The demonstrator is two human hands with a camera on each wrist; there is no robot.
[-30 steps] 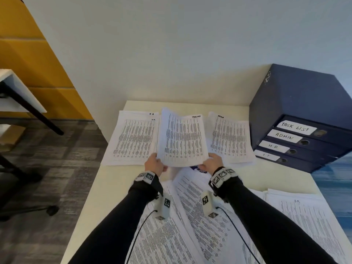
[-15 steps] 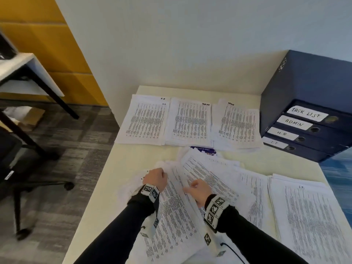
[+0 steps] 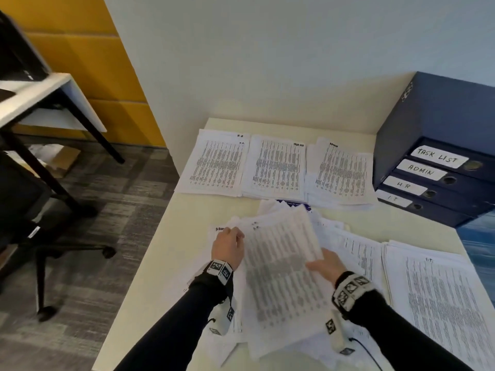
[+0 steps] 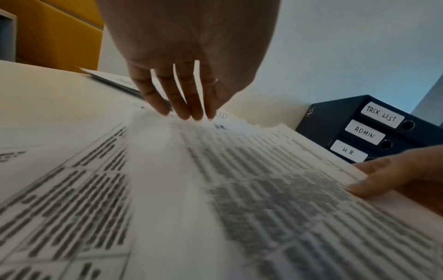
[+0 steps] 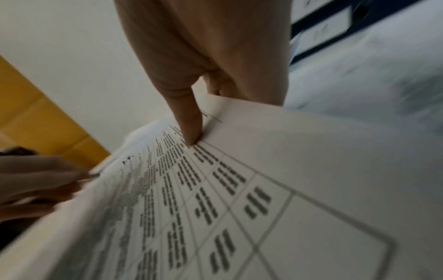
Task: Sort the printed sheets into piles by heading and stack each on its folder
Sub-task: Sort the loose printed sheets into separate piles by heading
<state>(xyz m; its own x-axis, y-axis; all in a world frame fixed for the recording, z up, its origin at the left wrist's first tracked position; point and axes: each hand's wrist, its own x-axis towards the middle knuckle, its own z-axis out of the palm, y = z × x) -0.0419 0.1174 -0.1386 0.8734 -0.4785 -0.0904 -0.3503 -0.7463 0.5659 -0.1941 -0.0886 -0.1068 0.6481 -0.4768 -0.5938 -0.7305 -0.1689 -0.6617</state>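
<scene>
A printed sheet (image 3: 278, 253) is raised a little off the loose heap (image 3: 345, 242) at the table's near middle, blurred by motion. My left hand (image 3: 235, 235) pinches its upper left corner, fingertips (image 4: 182, 111) on the top edge. My right hand (image 3: 314, 265) pinches its right edge, thumb (image 5: 191, 132) on top and fingers beneath. At the far edge lie three sorted piles: HR (image 3: 219, 164), task list (image 3: 277, 167) and admin (image 3: 341, 174). Another pile (image 3: 439, 298) lies at the near right. Dark blue folders (image 3: 434, 145) labelled TASK LIST, ADMIN, H.R and I.T are stacked at the far right.
The table (image 3: 171, 253) butts against a white wall, with bare surface along its left edge. On the floor to the left are an office chair (image 3: 40, 236) and a second desk (image 3: 48, 97). A yellow panel lines the wall behind them.
A second ago both hands laid a sheet on the middle far pile. They came back to the near heap and now hold a fresh sheet lifted off it.
</scene>
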